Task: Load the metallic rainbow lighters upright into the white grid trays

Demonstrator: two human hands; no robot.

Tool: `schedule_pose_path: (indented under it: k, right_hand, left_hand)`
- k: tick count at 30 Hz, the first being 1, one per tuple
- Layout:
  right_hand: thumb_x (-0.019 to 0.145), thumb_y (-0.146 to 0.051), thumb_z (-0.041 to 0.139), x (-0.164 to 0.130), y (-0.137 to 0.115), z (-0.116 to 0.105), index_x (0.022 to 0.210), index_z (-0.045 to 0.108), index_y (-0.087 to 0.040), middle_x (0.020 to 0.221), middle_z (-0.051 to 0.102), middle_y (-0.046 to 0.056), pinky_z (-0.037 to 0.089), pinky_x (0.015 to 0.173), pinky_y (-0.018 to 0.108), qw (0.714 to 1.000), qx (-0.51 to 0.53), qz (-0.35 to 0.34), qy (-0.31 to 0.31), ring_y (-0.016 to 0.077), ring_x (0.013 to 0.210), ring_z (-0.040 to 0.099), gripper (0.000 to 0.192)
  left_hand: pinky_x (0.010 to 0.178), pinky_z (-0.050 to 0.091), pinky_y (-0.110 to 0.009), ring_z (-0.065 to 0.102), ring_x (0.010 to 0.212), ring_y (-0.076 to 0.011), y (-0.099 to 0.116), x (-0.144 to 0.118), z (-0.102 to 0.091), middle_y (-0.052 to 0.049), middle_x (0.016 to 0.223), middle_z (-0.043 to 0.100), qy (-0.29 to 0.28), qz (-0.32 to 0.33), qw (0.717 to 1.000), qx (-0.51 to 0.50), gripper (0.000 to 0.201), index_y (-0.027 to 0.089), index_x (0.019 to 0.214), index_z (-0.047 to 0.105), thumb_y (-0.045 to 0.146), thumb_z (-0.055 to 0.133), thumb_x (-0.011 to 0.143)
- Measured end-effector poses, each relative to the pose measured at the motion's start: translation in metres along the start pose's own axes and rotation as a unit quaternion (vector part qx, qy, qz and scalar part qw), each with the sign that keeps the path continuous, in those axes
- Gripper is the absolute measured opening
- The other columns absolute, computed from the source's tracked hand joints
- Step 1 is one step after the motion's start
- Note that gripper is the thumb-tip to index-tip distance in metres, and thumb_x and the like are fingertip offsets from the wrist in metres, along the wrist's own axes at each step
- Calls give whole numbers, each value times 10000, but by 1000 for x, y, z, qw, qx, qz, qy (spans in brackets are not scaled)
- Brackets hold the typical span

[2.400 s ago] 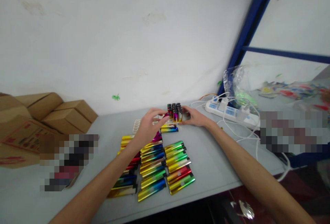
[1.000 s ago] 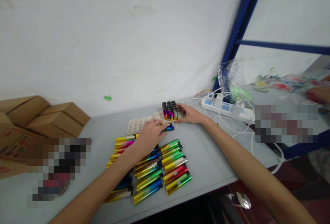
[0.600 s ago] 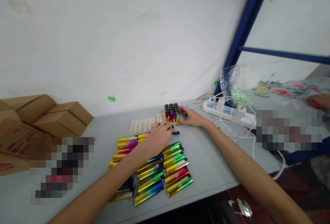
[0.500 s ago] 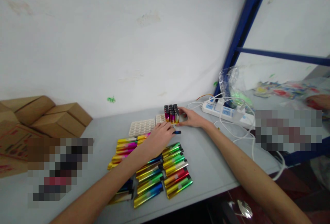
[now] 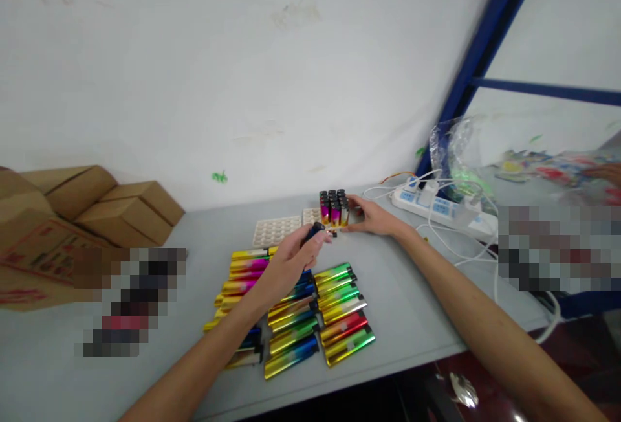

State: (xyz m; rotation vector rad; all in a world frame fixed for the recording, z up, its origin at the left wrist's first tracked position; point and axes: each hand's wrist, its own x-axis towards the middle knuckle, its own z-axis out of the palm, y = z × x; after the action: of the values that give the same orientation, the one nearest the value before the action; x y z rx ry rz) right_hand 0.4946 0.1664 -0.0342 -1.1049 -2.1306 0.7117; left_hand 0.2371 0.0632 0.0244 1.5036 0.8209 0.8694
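My left hand [image 5: 290, 260] is up off the bench [image 5: 417, 305] at mid-frame, fingers pinched around one dark blue lighter [image 5: 315, 233], its tip pointing toward the upright block. That block of standing lighters [image 5: 334, 207] sits just above centre in the white tray [image 5: 276, 230], dark caps up, filling only the tray's right end. My right hand [image 5: 371, 216] is on it, fingers curled against the block's right side, steadying it, clasping nothing else that I can see. Below my left hand, the loose lighters [image 5: 334, 309] lie flat in rows across the lower middle, gold, green, red and blue, touching side by side. To the right, a white power strip [image 5: 439, 210] with plugs and cables runs toward a crumpled clear plastic bag [image 5: 453, 156]. Cardboard boxes [image 5: 97, 205] are stacked at the left edge against the wall.
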Motion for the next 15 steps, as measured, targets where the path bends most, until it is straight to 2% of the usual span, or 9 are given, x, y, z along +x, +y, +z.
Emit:
schedule_pose_path:
  k: [5, 10, 15]
  right_hand:
    - [706, -406, 835, -1, 0, 0, 1450, 429, -205, 1295, 633, 127, 518, 930, 434, 1000, 6, 2, -3, 283, 1116, 620, 871]
    - [713, -415, 831, -2, -1, -1, 1430, 451, -197, 1323, 618, 135, 515, 953, 456, 1000, -7, 13, -2, 292, 1126, 618, 840]
    - [706, -442, 833, -2, 1, -1, 1421, 462, -190, 1332, 611, 140, 521, 950, 468, 999, -29, 14, 5, 298, 1114, 624, 843]
  left_hand:
    - [553, 304, -235, 375, 632, -109, 4, -8, -1, 27, 679, 398, 58, 17, 992, 113, 393, 172, 751, 507, 522, 524, 929]
    - [568, 323, -263, 382, 585, -117, 0, -7, -2, 7, 627, 454, 57, 7, 997, 45, 505, 168, 661, 498, 543, 365, 971]
    - [544, 299, -270, 344, 524, -116, -10, -1, -5, 21, 564, 403, 53, -15, 998, -2, 480, 180, 645, 478, 539, 369, 945]
